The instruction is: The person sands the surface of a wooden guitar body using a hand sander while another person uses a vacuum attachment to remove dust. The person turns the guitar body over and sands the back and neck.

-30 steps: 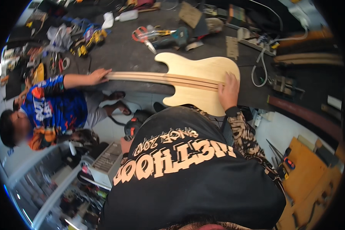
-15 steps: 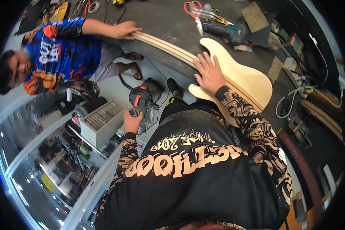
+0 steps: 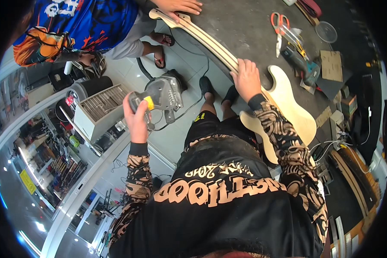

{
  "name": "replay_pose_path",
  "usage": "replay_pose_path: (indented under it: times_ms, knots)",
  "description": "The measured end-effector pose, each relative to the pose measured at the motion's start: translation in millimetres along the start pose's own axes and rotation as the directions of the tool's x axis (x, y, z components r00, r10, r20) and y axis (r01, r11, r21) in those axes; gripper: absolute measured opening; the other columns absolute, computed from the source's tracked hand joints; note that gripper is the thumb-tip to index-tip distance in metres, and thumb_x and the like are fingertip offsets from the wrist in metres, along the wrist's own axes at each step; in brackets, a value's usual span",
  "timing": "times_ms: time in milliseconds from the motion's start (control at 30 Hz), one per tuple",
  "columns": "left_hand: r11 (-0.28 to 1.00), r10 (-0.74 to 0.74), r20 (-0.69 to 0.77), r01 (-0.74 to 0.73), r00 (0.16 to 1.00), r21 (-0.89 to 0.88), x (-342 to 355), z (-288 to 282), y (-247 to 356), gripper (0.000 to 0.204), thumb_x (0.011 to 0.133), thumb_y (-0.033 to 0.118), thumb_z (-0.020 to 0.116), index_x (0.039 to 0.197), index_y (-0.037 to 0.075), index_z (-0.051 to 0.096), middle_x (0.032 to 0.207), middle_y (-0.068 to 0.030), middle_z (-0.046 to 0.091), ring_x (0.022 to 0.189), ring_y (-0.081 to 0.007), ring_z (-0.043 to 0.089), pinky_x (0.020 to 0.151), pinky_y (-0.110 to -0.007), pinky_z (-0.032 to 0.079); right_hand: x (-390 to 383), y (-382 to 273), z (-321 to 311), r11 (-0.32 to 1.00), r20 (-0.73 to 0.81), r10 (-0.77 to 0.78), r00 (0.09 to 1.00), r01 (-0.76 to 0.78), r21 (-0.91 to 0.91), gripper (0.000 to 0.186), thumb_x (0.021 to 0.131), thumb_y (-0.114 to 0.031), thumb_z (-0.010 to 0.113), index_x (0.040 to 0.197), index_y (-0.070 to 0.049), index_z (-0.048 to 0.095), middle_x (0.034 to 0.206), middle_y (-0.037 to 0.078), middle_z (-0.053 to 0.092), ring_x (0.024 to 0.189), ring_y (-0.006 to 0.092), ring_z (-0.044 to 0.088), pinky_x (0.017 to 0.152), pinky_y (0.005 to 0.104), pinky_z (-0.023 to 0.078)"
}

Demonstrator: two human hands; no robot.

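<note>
- Right hand (image 3: 248, 81): shifted from body to neck (image 3: 208, 43); your fingers lie over it, clamping unclear. Unfinished guitar (image 3: 290, 107) at tabletop (image 3: 245, 28) edge.
- Left fingers (image 3: 128, 105) clamped on dark power tool (image 3: 162, 95), now plainly visible; both your hands occupied.

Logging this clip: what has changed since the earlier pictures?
The right hand has moved from the pale guitar body onto the neck. The left hand has come forward, holding a dark power tool now seen more clearly. The co-worker's hand stays at the neck's far end; the scissors still lie on the workbench.
</note>
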State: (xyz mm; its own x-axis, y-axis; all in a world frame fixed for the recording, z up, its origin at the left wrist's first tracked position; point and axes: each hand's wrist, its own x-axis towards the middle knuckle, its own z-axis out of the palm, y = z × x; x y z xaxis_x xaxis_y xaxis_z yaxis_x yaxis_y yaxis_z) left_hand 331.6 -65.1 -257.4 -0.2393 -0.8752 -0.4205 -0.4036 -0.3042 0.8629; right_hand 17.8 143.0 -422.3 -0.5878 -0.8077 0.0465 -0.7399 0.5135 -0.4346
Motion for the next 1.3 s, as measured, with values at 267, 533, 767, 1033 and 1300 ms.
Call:
replay_pose_path:
  times_ms: [267, 533, 767, 1033, 1300]
  knots:
    - [0.89, -0.258, 0.17, 0.302, 0.951, -0.341, 66, 16, -36, 0.056, 0.099, 0.019, 0.077, 0.148, 0.01, 0.053, 0.111, -0.0045, 0.067, 0.083, -0.0123, 0.066, 0.061, -0.028, 0.053, 10, -7, 1, 0.999, 0.091, -0.015, 0.996, 0.019, -0.037, 0.068, 0.093, -0.026, 0.081, 0.152, -0.003, 0.056, 0.143, 0.016, 0.06, 0.129, 0.0374, 0.057, 0.111, 0.0503, 0.046]
    - [0.514, 0.536, 0.408, -0.669, 0.74, 0.537, 136, 68, 55, 0.061, 0.079, 0.025, 0.088, 0.134, 0.008, 0.068, 0.118, -0.0149, 0.069, 0.103, -0.0371, 0.072, 0.088, -0.043, 0.06, 91, -43, 29, 0.986, 0.121, -0.159, 0.98, 0.163, -0.025, 0.077, 0.096, -0.027, 0.079, 0.163, -0.006, 0.048, 0.169, 0.012, 0.047, 0.162, 0.0328, 0.039, 0.132, 0.0559, 0.031]
    - [0.505, 0.645, 0.304, -0.689, 0.701, 0.52, 201, 80, 108, 0.062, 0.084, 0.02, 0.09, 0.14, 0.007, 0.066, 0.118, -0.0132, 0.069, 0.107, -0.0294, 0.069, 0.096, -0.039, 0.055, 109, -51, 34, 0.991, 0.157, -0.136, 0.978, 0.135, 0.021, 0.075, 0.096, -0.025, 0.078, 0.162, -0.004, 0.049, 0.17, 0.012, 0.047, 0.162, 0.0331, 0.039, 0.13, 0.0601, 0.032]
    - [0.358, 0.671, 0.387, -0.734, 0.632, 0.578, 258, 121, 127, 0.063, 0.089, 0.011, 0.086, 0.148, 0.004, 0.064, 0.127, -0.0129, 0.068, 0.113, -0.0226, 0.065, 0.103, -0.035, 0.052, 116, -51, 29, 0.994, 0.216, -0.112, 0.97, 0.108, 0.031, 0.075, 0.098, -0.021, 0.077, 0.166, -0.016, 0.048, 0.171, 0.008, 0.047, 0.162, 0.0339, 0.039, 0.129, 0.0638, 0.032]
    - [0.271, 0.644, 0.463, -0.747, 0.609, 0.607, 252, 152, 129, 0.072, 0.081, 0.008, 0.087, 0.149, 0.002, 0.063, 0.121, -0.0165, 0.063, 0.111, -0.029, 0.064, 0.101, -0.037, 0.052, 117, -49, 31, 0.995, 0.231, -0.094, 0.968, 0.088, 0.035, 0.08, 0.095, -0.019, 0.08, 0.167, -0.021, 0.047, 0.171, 0.005, 0.048, 0.161, 0.0338, 0.041, 0.128, 0.0649, 0.033]
